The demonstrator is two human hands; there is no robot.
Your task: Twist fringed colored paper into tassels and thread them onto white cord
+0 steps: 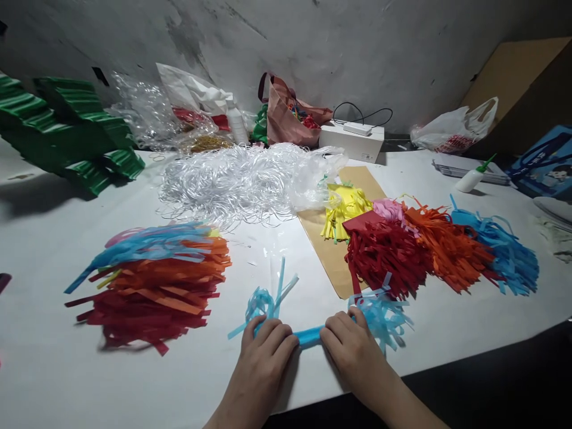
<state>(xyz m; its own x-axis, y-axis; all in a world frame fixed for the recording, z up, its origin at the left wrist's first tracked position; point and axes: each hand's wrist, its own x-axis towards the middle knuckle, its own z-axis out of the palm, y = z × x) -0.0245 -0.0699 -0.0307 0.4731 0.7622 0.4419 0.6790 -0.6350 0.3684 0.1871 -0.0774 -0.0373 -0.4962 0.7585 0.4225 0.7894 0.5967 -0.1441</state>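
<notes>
A light-blue tissue-paper tassel (309, 337) lies across the near part of the table, its middle rolled into a narrow band. My left hand (267, 351) has its fingers curled over the left end of that band, with loose curled strips spilling out beyond them. Over the right end, my right hand (353, 348) is closed in the same way, and a fuller bunch of fringe fans out past it. Only the short stretch of band between the two hands shows; the parts under my fingers are hidden.
Red, orange and blue fringed paper (156, 280) is piled at left. At right lie yellow (346, 208), red (386, 253), orange (447, 244) and blue fringe (513, 253), partly over brown card (324, 253). Behind are white strings (241, 182) and a glue bottle (471, 179).
</notes>
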